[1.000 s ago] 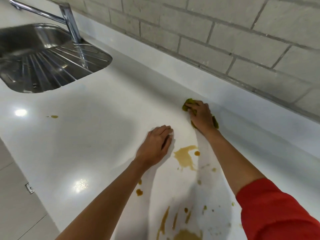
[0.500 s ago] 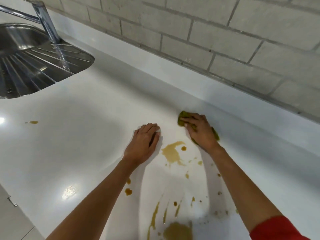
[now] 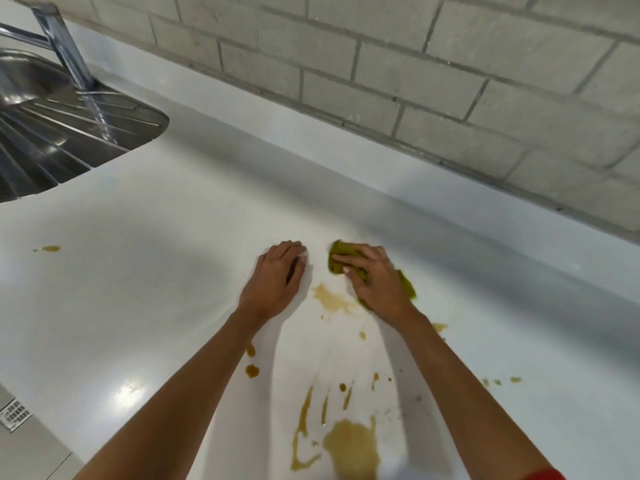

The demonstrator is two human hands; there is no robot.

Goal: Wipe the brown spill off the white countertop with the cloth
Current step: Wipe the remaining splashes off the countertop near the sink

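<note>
Right hand point(image 3: 377, 282) has its fingers curled over the green cloth point(image 3: 337, 252), pressing it onto the white countertop point(image 3: 156, 237). Left hand point(image 3: 273, 278) lies flat just beside it, fingers straight and close together, holding nothing. A brown spill point(image 3: 332, 299) sits right behind the right fingers, touching the cloth's edge. A bigger puddle point(image 3: 351, 445) lies between the forearms.

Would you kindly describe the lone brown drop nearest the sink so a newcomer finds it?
Start at the stainless steel sink in the white countertop. In front of its rim lies one small brown drop, alone, far left of the clustered brown splashes.
</note>
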